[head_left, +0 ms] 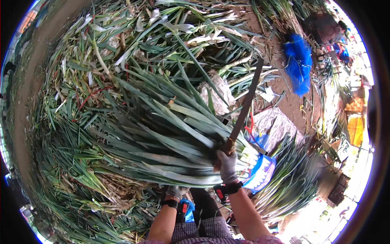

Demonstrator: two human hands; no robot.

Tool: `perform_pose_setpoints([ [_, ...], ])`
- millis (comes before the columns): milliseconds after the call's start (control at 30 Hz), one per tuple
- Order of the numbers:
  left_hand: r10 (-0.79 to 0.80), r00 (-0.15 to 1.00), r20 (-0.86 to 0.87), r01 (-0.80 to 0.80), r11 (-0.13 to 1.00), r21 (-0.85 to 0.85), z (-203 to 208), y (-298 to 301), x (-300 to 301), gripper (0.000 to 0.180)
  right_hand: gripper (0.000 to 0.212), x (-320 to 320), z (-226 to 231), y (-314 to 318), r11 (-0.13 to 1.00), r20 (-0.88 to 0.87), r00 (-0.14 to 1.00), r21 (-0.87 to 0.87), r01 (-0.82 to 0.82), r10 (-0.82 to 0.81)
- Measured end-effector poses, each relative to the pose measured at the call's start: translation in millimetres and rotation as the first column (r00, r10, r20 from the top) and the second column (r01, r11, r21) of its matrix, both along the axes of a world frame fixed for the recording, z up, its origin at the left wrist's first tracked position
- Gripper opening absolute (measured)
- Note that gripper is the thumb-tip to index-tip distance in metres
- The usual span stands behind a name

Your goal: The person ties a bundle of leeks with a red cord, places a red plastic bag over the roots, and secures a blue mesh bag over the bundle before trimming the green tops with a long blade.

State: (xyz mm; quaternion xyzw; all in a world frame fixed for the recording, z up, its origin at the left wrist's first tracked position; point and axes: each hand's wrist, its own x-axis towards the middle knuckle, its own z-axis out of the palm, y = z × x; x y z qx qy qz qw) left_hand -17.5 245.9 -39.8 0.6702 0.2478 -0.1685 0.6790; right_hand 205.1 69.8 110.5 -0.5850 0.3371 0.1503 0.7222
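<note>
A large bundle of green onions lies crosswise in front of me, its leaves fanning to the left. Blue-and-white plastic wraps its right end. My right hand, in a pale glove, is closed round the handle of a long dark-bladed knife. The blade points up and slightly right, over the stems. At the bundle's near edge is my left hand, also gloved. Its fingers are mostly hidden by the leaves, so I cannot tell whether they grip. Dark bands circle both wrists.
Loose onion leaves heap up at the far left and all along the left. More green onions lie at the right, near a pale sheet. Farther back are a blue net bag and a bent-over person. A brown crate stands right.
</note>
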Motion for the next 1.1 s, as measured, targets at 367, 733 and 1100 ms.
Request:
perform_pose_setpoints([
  [367,-0.422,0.906,-0.024,0.397,0.829,0.393,44.5,-17.4,37.5,0.026,0.040,8.3,-31.4,-2.3,0.967,0.121,0.993,-0.252,0.044,-0.014],
  [733,-0.487,0.866,0.116,0.303,0.695,0.652,42.1,-35.3,-3.6,0.032,0.041,-24.7,-4.9,0.3,0.977,0.084,0.993,-0.202,-0.063,0.081],
  [1100,-0.539,0.582,-0.609,0.026,0.761,-0.648,182.7,5.4,28.7,0.029,0.034,-20.5,17.8,-18.3,1.000,-0.055,0.998,-0.020,-0.013,0.012],
])
